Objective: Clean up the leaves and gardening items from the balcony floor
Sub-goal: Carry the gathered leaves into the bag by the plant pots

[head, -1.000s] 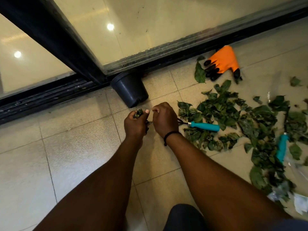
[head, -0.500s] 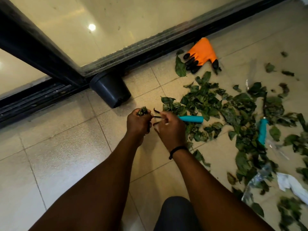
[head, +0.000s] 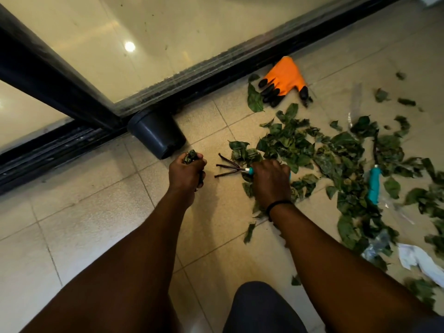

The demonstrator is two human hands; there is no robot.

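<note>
Green leaves (head: 319,155) lie scattered over the tiled balcony floor at centre right. My left hand (head: 186,173) is closed around a small bunch of leaves (head: 190,156) that pokes out above the fist. My right hand (head: 270,179) grips the teal handle of a small hand rake (head: 228,167), whose three dark prongs point left over bare tile. A second teal-handled tool (head: 373,183) lies among the leaves to the right. An orange glove with black fingertips (head: 284,80) rests near the door track.
A black plastic pot (head: 157,135) lies tipped against the sliding door track (head: 72,143). Glass door panels fill the top. Clear plastic wrap and white paper (head: 415,258) lie at the right edge. My knee (head: 262,306) is at the bottom.
My hands have separated. The right hand slid from the rake's prongs back to its handle, exposing the prongs. The left hand kept its bunch of leaves. The camera shifted slightly.
</note>
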